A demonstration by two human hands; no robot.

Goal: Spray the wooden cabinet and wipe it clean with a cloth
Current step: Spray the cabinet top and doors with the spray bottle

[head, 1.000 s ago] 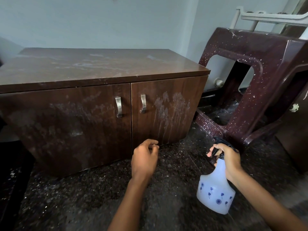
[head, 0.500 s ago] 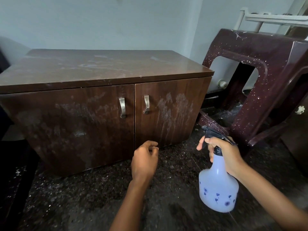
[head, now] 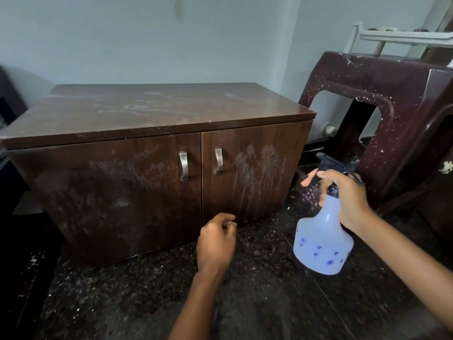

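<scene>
A low dark wooden cabinet point(head: 137, 182) with two doors and metal handles stands against the pale wall. Whitish spray streaks run down its right door point(head: 255, 173), and smears mark the left door and the top. My right hand point(head: 343, 192) grips the neck of a translucent white spray bottle point(head: 323, 241) with blue flower prints, its dark nozzle aimed left at the cabinet's right door. My left hand point(head: 215, 241) hovers low before the right door's bottom edge, its fingers loosely curled with nothing in them. No cloth is in view.
A dark maroon plastic chair point(head: 397, 114) lies tipped on its side right of the cabinet, with a white plastic piece point(head: 402, 36) behind it. The floor point(head: 147, 290) is dark speckled stone. Dark furniture edges the far left.
My right hand has lifted the spray bottle higher and turned it upright, nozzle toward the right door. My left hand has stayed nearly in place. The view has shifted slightly.
</scene>
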